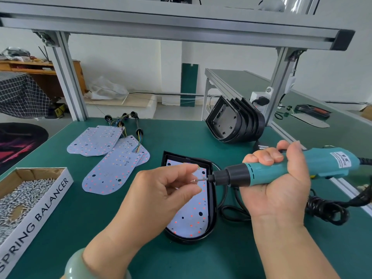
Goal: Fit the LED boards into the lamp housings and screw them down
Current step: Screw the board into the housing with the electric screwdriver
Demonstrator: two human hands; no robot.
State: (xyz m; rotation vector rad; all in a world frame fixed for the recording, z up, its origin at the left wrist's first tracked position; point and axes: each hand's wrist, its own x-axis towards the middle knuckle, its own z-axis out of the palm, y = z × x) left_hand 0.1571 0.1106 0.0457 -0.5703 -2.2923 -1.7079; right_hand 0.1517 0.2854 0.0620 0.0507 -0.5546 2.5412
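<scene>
**Item: lamp housing [213,206], in work.** Lies flat on the green mat [100,228], at the middle of the bench. An LED board [193,214] is seated inside it.

**Hands.**
- The right hand [281,188] is wrapped round the teal electric screwdriver [302,168], which is held level with its bit pointing to 9 o'clock above the board's upper end.
- The left hand [161,190] is curled, with thumb and forefinger bracketing a screw [192,180] at the bit's tip. I cannot tell whether they touch it.

**Stock, placed from the housing.**
- Loose LED boards [108,170] at 10 o'clock.
- Stacked empty housings [235,121] at 1 o'clock.
- Box of screws [30,194] at 9 o'clock.
- Coiled cable [326,210] at 3 o'clock.

**Risks (judged).**
- The screw probably sits on the bit only loosely, so tipping the driver down could drop it into the housing or onto the mat.
- The board may lie slightly off its posts. A screw driven crooked there could strip the plastic or score the board.
- Drag from the cable could pull the bit off its line.

**Not legible.**
- The left hand covers the board's left edge and the housing's left wall.
- It is unclear which hole the screw is meant for, and whether any screws are already in.
- The driver's rear end and its cable run out of view at 3 o'clock.
</scene>
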